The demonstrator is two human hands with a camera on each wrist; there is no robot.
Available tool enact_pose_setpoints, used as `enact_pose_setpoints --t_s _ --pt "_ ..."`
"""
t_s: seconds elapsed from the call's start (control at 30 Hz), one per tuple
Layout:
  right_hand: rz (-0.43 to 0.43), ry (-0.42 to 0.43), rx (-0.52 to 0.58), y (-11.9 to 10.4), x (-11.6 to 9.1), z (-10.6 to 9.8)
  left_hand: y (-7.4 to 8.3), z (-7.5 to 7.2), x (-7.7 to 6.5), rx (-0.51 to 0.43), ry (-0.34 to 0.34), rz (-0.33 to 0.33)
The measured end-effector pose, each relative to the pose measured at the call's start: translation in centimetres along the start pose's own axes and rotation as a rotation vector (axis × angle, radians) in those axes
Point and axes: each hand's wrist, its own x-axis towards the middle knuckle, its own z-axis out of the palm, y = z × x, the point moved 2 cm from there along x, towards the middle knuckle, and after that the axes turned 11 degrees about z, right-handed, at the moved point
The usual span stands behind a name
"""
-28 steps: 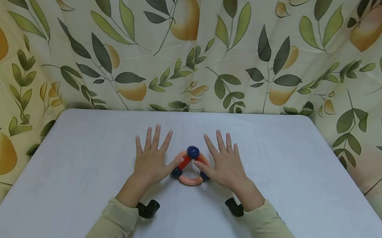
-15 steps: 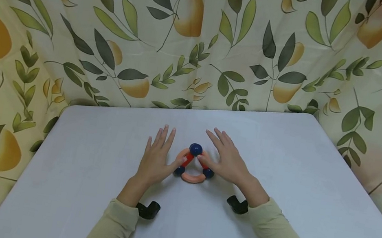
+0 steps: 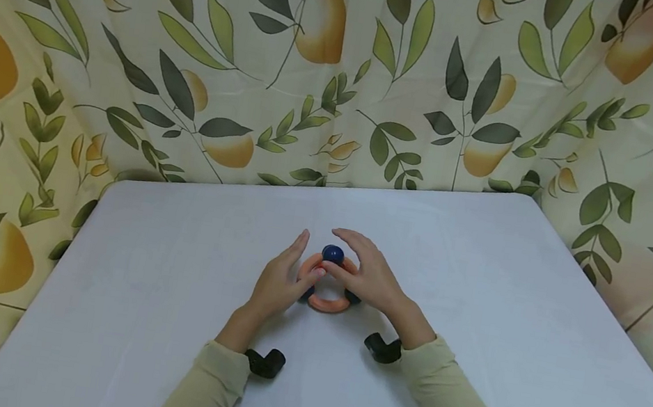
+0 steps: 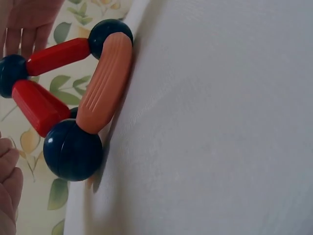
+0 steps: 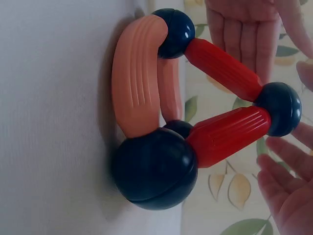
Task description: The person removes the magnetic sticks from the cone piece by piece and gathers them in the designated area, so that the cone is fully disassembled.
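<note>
The 2 hands (image 3: 280, 281) (image 3: 370, 277) block the left and right of the toy (image 5: 230, 134); its near side has room.

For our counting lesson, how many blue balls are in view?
4: the top ball, then lower down the left ball, the right ball and the back ball, partly hidden.

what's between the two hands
The head view shows a toy between the left hand and right hand; the right wrist view shows its blue balls, red rods and orange rods.
</note>
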Motion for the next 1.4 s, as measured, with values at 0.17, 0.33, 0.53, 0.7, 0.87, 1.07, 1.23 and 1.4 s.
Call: enact_pose_setpoints --t_s 0.17,0.33,0.53,0.7,0.87,1.07,1.23,1.4 --pt "0.007 0.020 0.088 0.1 0.2 0.5 0.2 0.4 0.1 -0.069 0.067 0.051" --pt "0.047 0.008 0.158 0.0 0.5 0.9 -0.3 1.1 0.2 -0.106 0.097 0.150" --pt "0.080 -0.009 0.175 -0.3 0.5 1.2 -0.5 1.5 0.3 -0.081 0.111 0.181" --pt "0.042 0.002 0.161 -0.5 0.6 1.2 -0.2 1.4 0.5 0.015 0.108 0.184" --pt "-0.001 0.008 0.134 -0.4 0.8 1.2 0.3 1.1 0.7 0.133 0.103 0.230" --pt "0.055 0.031 0.109 -0.2 0.9 0.6 0.5 1.1 0.7 0.120 0.110 0.213" --pt "0.105 0.016 0.120 0.0 0.9 0.1 0.4 1.0 0.8 0.059 0.118 0.193" --pt "0.139 -0.045 0.143 -0.1 0.6 -0.3 0.0 0.5 0.7 -0.001 0.108 0.135"
